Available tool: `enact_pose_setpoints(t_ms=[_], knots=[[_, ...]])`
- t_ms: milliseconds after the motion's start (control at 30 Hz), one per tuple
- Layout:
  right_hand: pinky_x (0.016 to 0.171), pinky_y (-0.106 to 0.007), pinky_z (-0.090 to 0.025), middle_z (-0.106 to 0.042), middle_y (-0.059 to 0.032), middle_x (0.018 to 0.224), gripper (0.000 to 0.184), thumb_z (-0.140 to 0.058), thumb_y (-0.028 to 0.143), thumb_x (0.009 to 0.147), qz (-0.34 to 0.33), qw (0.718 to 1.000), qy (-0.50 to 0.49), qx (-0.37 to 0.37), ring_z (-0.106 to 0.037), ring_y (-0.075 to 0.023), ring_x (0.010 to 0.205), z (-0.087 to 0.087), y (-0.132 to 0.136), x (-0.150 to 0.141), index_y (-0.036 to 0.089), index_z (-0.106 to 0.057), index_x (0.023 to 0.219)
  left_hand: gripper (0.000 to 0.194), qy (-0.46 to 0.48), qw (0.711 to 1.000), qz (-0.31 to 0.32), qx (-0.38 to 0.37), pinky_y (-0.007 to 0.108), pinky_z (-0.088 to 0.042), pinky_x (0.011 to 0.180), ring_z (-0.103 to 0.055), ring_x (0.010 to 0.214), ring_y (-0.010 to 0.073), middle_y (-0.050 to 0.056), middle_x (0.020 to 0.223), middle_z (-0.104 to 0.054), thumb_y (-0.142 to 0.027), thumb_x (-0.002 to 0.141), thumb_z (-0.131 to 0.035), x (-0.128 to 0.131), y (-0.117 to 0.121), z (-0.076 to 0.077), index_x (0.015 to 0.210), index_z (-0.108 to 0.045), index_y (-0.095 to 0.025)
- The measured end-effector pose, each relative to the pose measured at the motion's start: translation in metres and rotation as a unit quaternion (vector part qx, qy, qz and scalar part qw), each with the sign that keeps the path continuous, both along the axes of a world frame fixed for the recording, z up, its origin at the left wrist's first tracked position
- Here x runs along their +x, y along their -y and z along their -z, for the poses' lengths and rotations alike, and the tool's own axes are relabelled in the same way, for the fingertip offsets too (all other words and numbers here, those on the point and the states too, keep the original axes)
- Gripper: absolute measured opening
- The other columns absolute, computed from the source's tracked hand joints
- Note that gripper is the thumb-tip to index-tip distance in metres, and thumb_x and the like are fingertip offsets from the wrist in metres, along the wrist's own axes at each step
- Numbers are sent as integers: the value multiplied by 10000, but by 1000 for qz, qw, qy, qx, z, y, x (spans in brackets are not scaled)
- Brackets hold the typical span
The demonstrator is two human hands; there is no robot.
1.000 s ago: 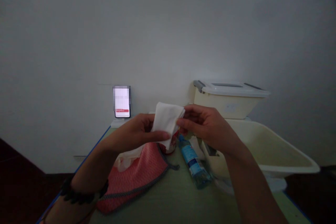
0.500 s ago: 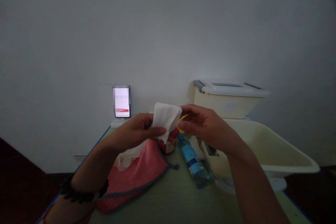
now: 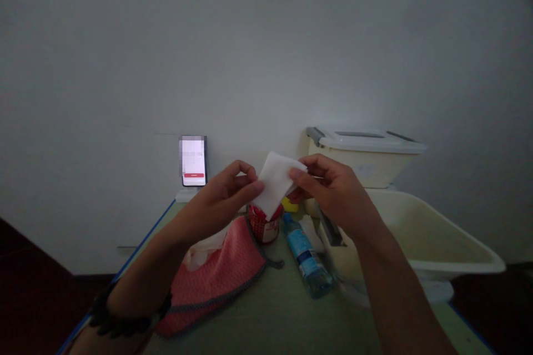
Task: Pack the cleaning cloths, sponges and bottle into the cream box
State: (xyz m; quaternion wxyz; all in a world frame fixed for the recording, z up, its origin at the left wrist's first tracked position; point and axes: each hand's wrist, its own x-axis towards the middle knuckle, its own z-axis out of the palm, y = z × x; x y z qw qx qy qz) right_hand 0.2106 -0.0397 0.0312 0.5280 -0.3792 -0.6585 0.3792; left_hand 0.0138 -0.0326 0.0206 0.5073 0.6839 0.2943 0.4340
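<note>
A folded white tissue (image 3: 276, 178) is held up in the middle, above the table. My right hand (image 3: 333, 188) pinches its right side, thumb in front and fingers behind. At the left edge, my left hand (image 3: 220, 194) closes thumb and bent fingers on the tissue; the exact contact is partly hidden. Just below it stands a red can (image 3: 264, 227), its top partly covered by the tissue. A pink cloth with a grey edge (image 3: 220, 266) lies under my left forearm. To the right of the can, a clear bottle with a blue label (image 3: 307, 258) lies on its side.
A phone (image 3: 194, 161) stands upright on a white stand at the back left. On the right are an open cream bin (image 3: 462, 238) and, behind it, a lidded storage box (image 3: 353, 163). Something yellow (image 3: 290, 205) shows behind the can. A wall closes off the back.
The tissue has turned and moved slightly right and up. My right thumb now presses on its front. My left hand has shifted to its left edge, and more of the can shows.
</note>
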Motion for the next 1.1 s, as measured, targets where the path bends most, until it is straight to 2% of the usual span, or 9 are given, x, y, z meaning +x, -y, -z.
enact_pose_setpoints(t_ms=[167,400,567,700,900,1100], knots=[[517,-205,-570,-670,19,686,277,-732,348,682,-25,999,-22,-36,-673,-119,554,-1,2,0,166,-581,825,165,-50,998,-37,28,208,-457,614,-564,678,96,-20,746,-590,-267,767,-652,-2,-5,2,814,-543,-153],[500,-204,-578,-676,10,696,275,-746,340,664,-31,998,-23,-45,-670,-119,546,-2,2,5,166,-590,809,149,-53,997,-56,25,218,-464,639,-561,672,90,-28,725,-583,-267,767,-644,-5,-4,-1,780,-563,-143],[554,-219,-584,-673,15,716,271,-750,334,661,-54,997,-32,-52,-671,-113,578,-2,1,4,169,-595,809,205,-55,998,-42,5,226,-480,636,-595,703,108,-8,789,-630,-285,745,-679,-3,-4,-1,847,-556,-158],[592,-215,-576,-667,25,721,249,-753,320,660,-68,996,-32,-51,-668,-105,616,-1,1,3,171,-598,785,189,-70,997,-43,1,220,-481,626,-599,680,108,-6,755,-637,-290,737,-687,-3,-2,-2,801,-591,-140],[565,-245,-567,-678,8,695,229,-707,354,713,-59,997,-9,-46,-669,-129,595,1,2,6,176,-594,803,150,-20,999,-19,-30,169,-457,551,-573,599,71,-38,671,-617,-219,727,-694,-4,1,-7,751,-570,-139],[611,-229,-574,-666,20,707,192,-705,320,722,-106,992,-38,-53,-668,-111,636,2,1,6,181,-590,787,181,-5,999,-2,-48,150,-439,525,-581,589,67,-49,649,-621,-161,702,-714,-7,0,-8,708,-534,-152]])
